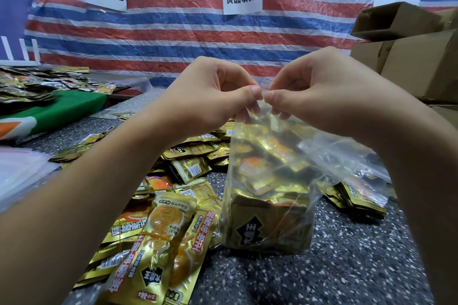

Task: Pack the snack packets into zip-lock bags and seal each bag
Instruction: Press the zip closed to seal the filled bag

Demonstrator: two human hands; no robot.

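A clear zip-lock bag stands on the speckled table, filled with gold snack packets. My left hand and my right hand meet above it, thumbs and fingers of both pinching the bag's top edge side by side. Loose gold snack packets lie in a heap at the lower left, under my left forearm. More packets lie behind the bag on the right, partly under another clear bag.
The dark speckled table shows bare surface at the lower right. Cardboard boxes are stacked at the right. A green cloth with more packets lies at the left. Clear empty bags sit at the left edge. A striped tarp with paper signs hangs behind.
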